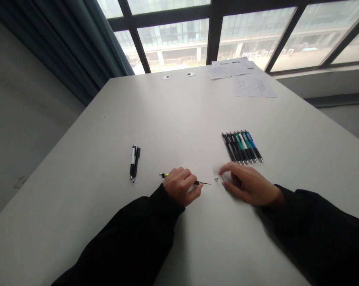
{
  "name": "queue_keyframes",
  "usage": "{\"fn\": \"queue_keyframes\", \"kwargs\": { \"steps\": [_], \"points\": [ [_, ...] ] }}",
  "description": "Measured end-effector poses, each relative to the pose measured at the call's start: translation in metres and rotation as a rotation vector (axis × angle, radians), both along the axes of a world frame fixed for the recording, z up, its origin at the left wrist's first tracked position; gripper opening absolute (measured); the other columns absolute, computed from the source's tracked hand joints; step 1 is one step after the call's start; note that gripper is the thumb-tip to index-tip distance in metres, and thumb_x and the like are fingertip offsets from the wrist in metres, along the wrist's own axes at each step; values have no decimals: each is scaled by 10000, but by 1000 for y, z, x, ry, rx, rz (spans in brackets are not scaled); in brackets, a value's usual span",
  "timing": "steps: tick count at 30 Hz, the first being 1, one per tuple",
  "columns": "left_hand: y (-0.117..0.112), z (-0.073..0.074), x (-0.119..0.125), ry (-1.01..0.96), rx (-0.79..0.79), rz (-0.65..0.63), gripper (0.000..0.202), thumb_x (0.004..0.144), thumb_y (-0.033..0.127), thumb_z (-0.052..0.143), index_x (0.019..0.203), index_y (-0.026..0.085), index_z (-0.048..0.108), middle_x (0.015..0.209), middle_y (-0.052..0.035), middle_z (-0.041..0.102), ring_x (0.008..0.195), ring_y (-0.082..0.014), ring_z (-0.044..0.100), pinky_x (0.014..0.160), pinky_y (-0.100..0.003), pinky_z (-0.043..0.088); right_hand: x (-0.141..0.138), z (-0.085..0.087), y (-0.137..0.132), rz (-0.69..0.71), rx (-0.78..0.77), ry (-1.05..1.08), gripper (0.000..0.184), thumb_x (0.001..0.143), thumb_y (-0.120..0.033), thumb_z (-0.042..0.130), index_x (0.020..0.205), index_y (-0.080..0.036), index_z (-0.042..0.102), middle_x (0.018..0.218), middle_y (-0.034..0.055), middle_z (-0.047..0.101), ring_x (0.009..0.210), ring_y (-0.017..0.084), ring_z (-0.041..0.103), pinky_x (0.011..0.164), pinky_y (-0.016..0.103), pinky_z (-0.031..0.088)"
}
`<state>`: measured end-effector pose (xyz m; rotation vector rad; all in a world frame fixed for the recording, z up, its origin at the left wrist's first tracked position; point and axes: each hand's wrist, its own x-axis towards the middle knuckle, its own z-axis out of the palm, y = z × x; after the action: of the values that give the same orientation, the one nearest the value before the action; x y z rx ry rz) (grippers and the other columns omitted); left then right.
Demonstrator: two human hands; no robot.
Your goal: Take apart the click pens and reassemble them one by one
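Note:
My left hand [181, 186] is closed round a yellow-and-black pen [164, 174], which lies nearly level across it. One end shows at the left of the fist. From the right side juts a thin dark refill [205, 183] with a bare tip; the middle is covered by my fingers. Just right of that tip, a small light-and-dark piece [216, 179] rests on the table, too small to make out. My right hand [247, 183] hovers beside the piece, thumb and fingers apart and slightly blurred, with nothing visible between them.
A row of several pens [241, 147] in black, green, white and blue lies beyond my right hand. Two pens [134, 163] lie together at the left. Printed papers [253, 85] and two round cable-hole covers [191, 74] are at the table's far edge [149, 74], by the window.

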<state>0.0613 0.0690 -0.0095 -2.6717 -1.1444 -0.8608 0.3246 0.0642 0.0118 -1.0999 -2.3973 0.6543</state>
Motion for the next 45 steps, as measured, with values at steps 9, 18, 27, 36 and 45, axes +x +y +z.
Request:
{"fn": "queue_keyframes", "kwargs": {
  "steps": [9, 18, 27, 36, 45],
  "points": [
    [0, 2, 1, 2, -8, -9, 210, 808, 283, 620, 622, 185, 623, 624, -34, 603, 615, -179, 526, 608, -326, 391, 1, -3, 1, -2, -24, 5, 249, 864, -255, 606, 1097, -190, 544, 729, -26, 559, 529, 104, 465, 546, 241, 369],
    [-1, 3, 1, -10, 1, -6, 211, 811, 287, 616, 621, 193, 617, 622, -28, 603, 598, -174, 516, 593, -328, 390, 1, 1, 0, 5, -16, 17, 249, 868, -274, 611, 1094, -191, 546, 751, -14, 584, 523, 105, 480, 547, 246, 388],
    [0, 4, 1, -1, 48, -35, 224, 811, 303, 621, 614, 199, 606, 607, -24, 591, 592, -167, 496, 586, -328, 384, -2, -1, -6, 22, 358, -9, 254, 897, -312, 615, 1107, -178, 565, 1022, 113, 662, 658, 157, 615, 617, 292, 486],
    [-8, 14, 2, 35, 180, -136, 355, 833, 437, 645, 574, 209, 559, 551, -3, 513, 579, -162, 439, 577, -350, 323, -18, 7, -23, 224, 619, -93, 148, 921, -323, 623, 989, -193, 605, 809, 49, 666, 643, 163, 593, 580, 315, 424],
    [-6, 12, 1, 32, 162, -161, 351, 845, 462, 668, 619, 207, 583, 575, -1, 539, 604, -161, 466, 597, -329, 352, -24, 4, -26, 260, 562, -229, 233, 957, -202, 482, 731, -189, 537, 657, 15, 541, 589, 150, 468, 558, 316, 329]
  ]
}}
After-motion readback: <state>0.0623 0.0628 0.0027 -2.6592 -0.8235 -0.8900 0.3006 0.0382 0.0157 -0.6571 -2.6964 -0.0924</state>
